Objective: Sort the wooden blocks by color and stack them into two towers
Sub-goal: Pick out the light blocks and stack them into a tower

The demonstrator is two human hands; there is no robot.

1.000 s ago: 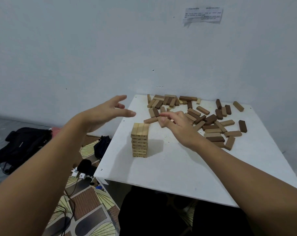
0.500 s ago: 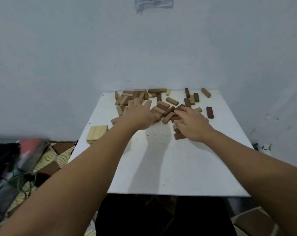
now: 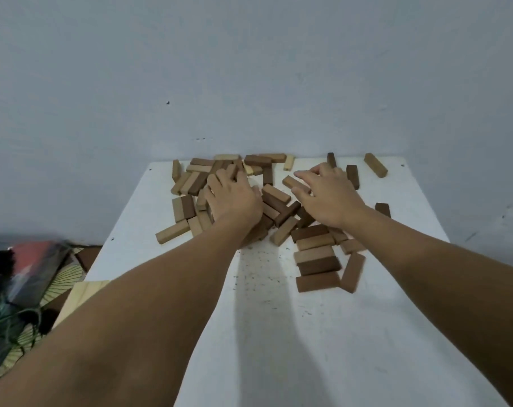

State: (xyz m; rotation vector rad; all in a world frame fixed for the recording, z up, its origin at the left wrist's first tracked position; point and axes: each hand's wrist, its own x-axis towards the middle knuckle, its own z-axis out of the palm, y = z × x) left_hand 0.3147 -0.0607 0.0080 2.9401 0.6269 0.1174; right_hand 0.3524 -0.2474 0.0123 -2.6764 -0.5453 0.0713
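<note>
Landmark: the white table (image 3: pixel 278 333), pushed against the wall.
Loose blocks (image 3: pixel 316 261): light and dark mixed, scattered over the table's far half.
Pale tower (image 3: pixel 82 292): at the table's near-left edge, only its top showing behind the left forearm.
Left hand (image 3: pixel 234 201): palm down on the pile's left part, fingers spread fairly straight, gripping nothing I can see.
Right hand (image 3: pixel 327 195): on the pile's right part, fingers curled; whether they hold a block, I cannot tell.

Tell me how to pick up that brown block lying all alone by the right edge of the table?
Pinch the lone dark block across its two long sides, coming straight down from above. It lies flat on the white table with bare space around it, so fingers likely fit on both sides.
</note>
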